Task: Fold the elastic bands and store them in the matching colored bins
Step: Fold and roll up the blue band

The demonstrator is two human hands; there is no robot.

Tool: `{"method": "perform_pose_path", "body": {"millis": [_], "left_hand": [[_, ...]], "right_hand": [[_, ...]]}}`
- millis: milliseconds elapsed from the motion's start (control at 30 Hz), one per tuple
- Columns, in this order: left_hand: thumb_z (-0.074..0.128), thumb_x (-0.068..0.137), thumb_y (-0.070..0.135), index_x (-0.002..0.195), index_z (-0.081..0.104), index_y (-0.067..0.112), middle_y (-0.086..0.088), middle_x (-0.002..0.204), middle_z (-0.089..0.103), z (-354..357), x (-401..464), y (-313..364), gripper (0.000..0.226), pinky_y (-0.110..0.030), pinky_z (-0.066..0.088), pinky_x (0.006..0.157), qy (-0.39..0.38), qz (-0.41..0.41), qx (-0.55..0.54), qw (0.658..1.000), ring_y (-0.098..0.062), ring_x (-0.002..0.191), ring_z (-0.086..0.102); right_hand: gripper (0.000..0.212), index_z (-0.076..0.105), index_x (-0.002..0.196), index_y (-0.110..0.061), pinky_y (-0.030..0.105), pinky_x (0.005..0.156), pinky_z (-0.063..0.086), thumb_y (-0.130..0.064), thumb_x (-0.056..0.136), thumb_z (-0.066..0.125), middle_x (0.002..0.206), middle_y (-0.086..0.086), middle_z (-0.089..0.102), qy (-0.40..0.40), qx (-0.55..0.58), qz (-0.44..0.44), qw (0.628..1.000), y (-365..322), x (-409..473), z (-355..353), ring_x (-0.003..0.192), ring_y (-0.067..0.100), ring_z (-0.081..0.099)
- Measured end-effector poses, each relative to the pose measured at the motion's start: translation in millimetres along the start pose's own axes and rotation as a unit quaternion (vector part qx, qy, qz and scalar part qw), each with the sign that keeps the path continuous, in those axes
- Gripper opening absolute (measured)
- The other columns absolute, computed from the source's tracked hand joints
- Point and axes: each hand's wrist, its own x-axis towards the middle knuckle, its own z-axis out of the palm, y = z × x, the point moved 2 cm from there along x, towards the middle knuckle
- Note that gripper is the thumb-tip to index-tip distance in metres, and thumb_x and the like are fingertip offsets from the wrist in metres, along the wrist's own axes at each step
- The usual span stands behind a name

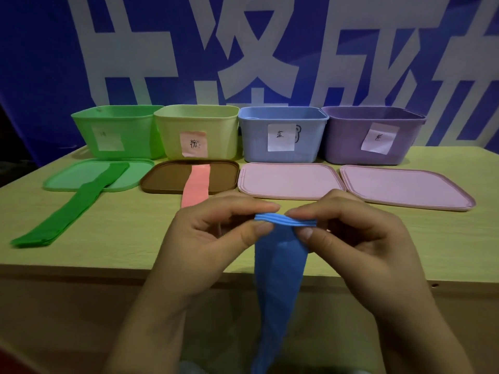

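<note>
Two hands hold one blue band (280,265) up in front of the table (405,238). The left hand (205,244) pinches the top edge of the band with thumb and first finger. The right hand (359,238) pinches the same edge just beside it, so the fingertips of both hands almost touch. The top edge is bunched into thin layers between the fingers. The rest of the band hangs down below the fingers, past the table's front edge.

Beyond the fingers, four lids lie flat in a row. Past the left fingers is a brown lid (167,176) with a pink band (197,184) lying across it; the near end of that band goes behind the left hand. Farther left is a green lid (81,174) with a long green band (73,206) lying partly on it and partly on the table. Past the right fingers are two pink lids (291,180), side by side.

Behind the lids stand four open bins, each with a paper label: a green bin (118,130), a yellow bin (197,130), a blue bin (282,136) and a purple bin (372,136). The blue bin is straight ahead of the fingers.
</note>
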Motion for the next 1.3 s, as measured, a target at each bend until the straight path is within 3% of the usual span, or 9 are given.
{"method": "perform_pose_path", "body": {"millis": [67,133,333,467,567,700,800,967,1300], "left_hand": [[0.062,0.073,0.029,0.09,0.072,0.045,0.006,0.087,0.07,2.7,-2.4,-2.2,0.025,-0.019,0.053,0.066,-0.012,-0.033,-0.039,0.999,-0.018,0.079,0.063],[0.061,0.075,0.027,0.089,0.073,0.042,0.009,0.086,0.071,4.6,-3.5,-2.8,0.024,-0.02,0.053,0.061,-0.015,-0.05,-0.078,0.996,-0.011,0.079,0.066],[0.064,0.069,0.023,0.084,0.076,0.032,0.008,0.082,0.073,2.2,-2.7,1.1,0.022,-0.019,0.053,0.058,0.024,-0.085,-0.142,0.986,-0.008,0.077,0.068],[0.061,0.069,0.009,0.081,0.076,0.024,0.001,0.073,0.071,6.3,-3.7,-0.7,0.025,-0.017,0.049,0.054,0.035,-0.173,-0.19,0.966,-0.008,0.066,0.066],[0.054,0.071,0.017,0.086,0.075,0.019,-0.015,0.084,0.07,9.8,-3.8,-4.1,0.025,-0.03,0.047,0.067,-0.007,-0.252,-0.205,0.946,-0.02,0.077,0.065],[0.063,0.074,0.02,0.078,0.076,0.02,-0.006,0.083,0.073,12.4,-4.9,-7.0,0.014,-0.029,0.053,0.071,-0.035,-0.296,-0.233,0.926,-0.015,0.079,0.068],[0.052,0.075,0.026,0.084,0.077,0.017,-0.01,0.094,0.073,15.2,-6.5,-11.7,0.028,-0.039,0.05,0.086,-0.03,-0.308,-0.248,0.918,-0.019,0.089,0.068],[0.048,0.069,0.027,0.078,0.077,0.016,-0.008,0.085,0.073,15.5,-8.5,-12.3,0.033,-0.028,0.052,0.072,-0.003,-0.303,-0.262,0.916,-0.015,0.081,0.068],[0.055,0.069,0.06,0.093,0.072,0.027,-0.032,0.1,0.059,17.1,-9.7,-0.9,0.044,-0.065,0.041,0.087,-0.018,-0.229,-0.086,0.969,-0.05,0.097,0.054]], "right_hand": [[0.021,0.071,0.092,-0.028,0.035,0.057,0.052,-0.023,0.076,0.059,0.077,-0.006,0.06,0.02,0.009,-0.002,1.0,0.9,0.3,2.6,0.071,0.013,0.058],[0.02,0.071,0.091,-0.027,0.037,0.057,0.052,-0.023,0.076,0.058,0.077,-0.004,0.059,0.027,0.019,-0.002,0.999,1.3,0.7,4.0,0.071,0.013,0.057],[0.025,0.073,0.098,-0.027,0.03,0.058,0.051,-0.023,0.076,0.062,0.079,-0.001,0.06,0.004,0.03,-0.007,1.0,0.8,3.4,3.4,0.077,0.015,0.059],[0.025,0.072,0.093,-0.027,0.021,0.051,0.045,-0.017,0.075,0.059,0.077,-0.003,0.057,0.015,-0.015,-0.042,0.999,-0.4,5.2,6.3,0.074,0.011,0.058],[0.025,0.07,0.09,-0.027,0.011,0.05,0.041,-0.013,0.075,0.056,0.078,-0.003,0.055,0.025,-0.057,-0.059,0.996,-0.1,5.6,9.1,0.075,0.006,0.058],[0.025,0.069,0.09,-0.027,0.008,0.051,0.042,-0.013,0.076,0.053,0.079,-0.006,0.055,0.036,-0.053,-0.057,0.996,3.3,5.1,10.3,0.078,0.003,0.058],[0.026,0.069,0.09,-0.028,0.008,0.052,0.043,-0.013,0.076,0.053,0.08,-0.003,0.056,0.033,-0.044,-0.055,0.997,3.6,5.7,11.7,0.078,0.004,0.059],[0.028,0.069,0.089,-0.028,0.009,0.055,0.043,-0.01,0.075,0.052,0.081,0.0,0.056,0.017,-0.046,-0.061,0.997,3.0,7.4,12.8,0.078,0.007,0.059],[0.028,0.069,0.089,-0.024,0.016,0.055,0.045,0.0,0.078,0.059,0.087,-0.003,0.058,-0.017,-0.04,-0.054,0.998,8.2,6.5,9.7,0.084,0.012,0.06]]}}
